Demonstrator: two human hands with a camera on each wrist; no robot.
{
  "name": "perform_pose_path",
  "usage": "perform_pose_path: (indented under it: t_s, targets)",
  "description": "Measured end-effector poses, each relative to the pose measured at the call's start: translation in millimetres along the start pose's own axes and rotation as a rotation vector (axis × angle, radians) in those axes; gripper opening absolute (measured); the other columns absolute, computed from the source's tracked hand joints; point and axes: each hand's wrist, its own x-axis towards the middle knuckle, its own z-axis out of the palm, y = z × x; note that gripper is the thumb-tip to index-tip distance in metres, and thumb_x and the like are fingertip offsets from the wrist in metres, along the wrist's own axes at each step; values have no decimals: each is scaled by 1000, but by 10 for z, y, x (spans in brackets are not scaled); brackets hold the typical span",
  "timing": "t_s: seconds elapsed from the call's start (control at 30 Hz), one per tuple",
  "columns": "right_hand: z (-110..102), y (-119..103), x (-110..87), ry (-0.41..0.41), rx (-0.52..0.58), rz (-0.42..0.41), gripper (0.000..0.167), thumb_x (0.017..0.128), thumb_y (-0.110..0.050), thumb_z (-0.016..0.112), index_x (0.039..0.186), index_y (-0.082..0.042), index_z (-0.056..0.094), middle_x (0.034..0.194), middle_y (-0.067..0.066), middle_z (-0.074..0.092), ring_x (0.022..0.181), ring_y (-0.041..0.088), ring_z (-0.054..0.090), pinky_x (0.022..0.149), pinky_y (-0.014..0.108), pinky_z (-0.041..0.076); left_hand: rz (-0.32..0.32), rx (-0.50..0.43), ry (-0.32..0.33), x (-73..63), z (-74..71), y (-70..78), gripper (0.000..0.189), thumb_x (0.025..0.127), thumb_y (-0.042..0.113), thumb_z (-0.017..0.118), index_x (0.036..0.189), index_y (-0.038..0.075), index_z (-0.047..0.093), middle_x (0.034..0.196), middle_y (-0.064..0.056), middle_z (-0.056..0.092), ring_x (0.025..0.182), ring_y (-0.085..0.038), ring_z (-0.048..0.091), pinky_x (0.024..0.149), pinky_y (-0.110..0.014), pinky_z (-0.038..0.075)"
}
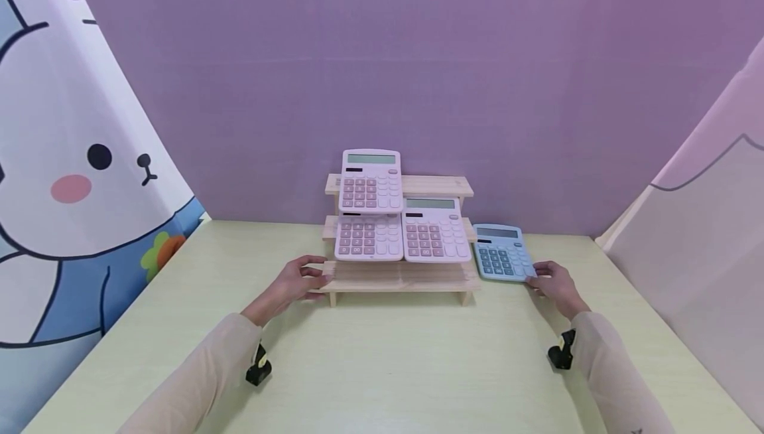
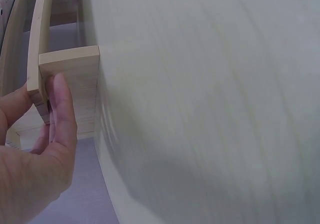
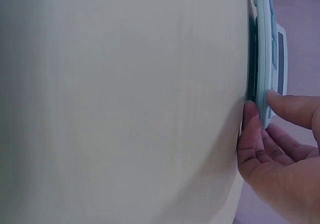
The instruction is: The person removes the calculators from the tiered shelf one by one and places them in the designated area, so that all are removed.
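R hand [image 1: 556, 286] pinches the blue calc [image 1: 501, 256], L hand [image 1: 296, 280] grips the wood rack [image 1: 401, 276]
R thumb's on top, fingers under calc's near corner; calc is just left of that hand, right of rack. L thumb's over the bottom step's end w/ fingers under. 3 pink calcs [image 1: 438, 228] sit on the rack btwn both hands, closer to L.

Head view evenly bright — soft shadows on tabletop [image 1: 394, 367]. Wrist views dimmer, hazy — right wrist view's left edge dark, blurred.
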Motion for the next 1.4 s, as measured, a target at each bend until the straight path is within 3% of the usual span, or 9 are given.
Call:
perform_pose_path:
  t_s: [0.43, 0.63, 0.9, 1.07, 1.4]
  targets:
    - [0, 8, 3, -5, -21, 1, 50, 88, -7, 53, 128, 13, 34, 122, 29, 41, 85, 15, 52, 65, 19, 51, -6, 1, 5, -3, 3, 5, 56, 85, 8, 64, 134, 2, 38, 105, -13, 49, 78, -14, 57, 74, -36, 59]
    - [-22, 38, 19, -7, 18, -21, 51, 84, -9, 57, 125, 15, 36, 117, 29, 45, 82, 16, 54, 63, 21, 52, -8, -7, 17, 0, 5, 5, 54, 85, 6, 63, 133, 1, 39, 104, -13, 50, 77, -14, 58, 74, -35, 59]
    - [-54, -2, -22, -41, 8, 8, 55, 88, -11, 54, 131, 14, 30, 130, 31, 37, 85, 12, 55, 69, 21, 53, 0, -8, 8, -19, 8, -3, 54, 85, 8, 64, 133, 1, 39, 103, -12, 50, 77, -14, 57, 74, -35, 59]
    - [-99, -52, -95, -51, -4, -24, 56, 89, -11, 51, 132, 17, 27, 130, 34, 35, 80, 7, 56, 69, 23, 54, 23, 4, -14, -19, -10, -13, 54, 86, 9, 63, 134, 1, 38, 105, -13, 48, 77, -13, 57, 76, -37, 59]
    - [-163, -76, -111, -56, 16, -81, 55, 89, -10, 50, 132, 16, 27, 129, 35, 37, 79, 0, 54, 83, 34, 54, 31, 9, -24, -43, -5, 5, 56, 86, 10, 62, 135, 0, 36, 106, -13, 48, 78, -13, 56, 77, -39, 58]
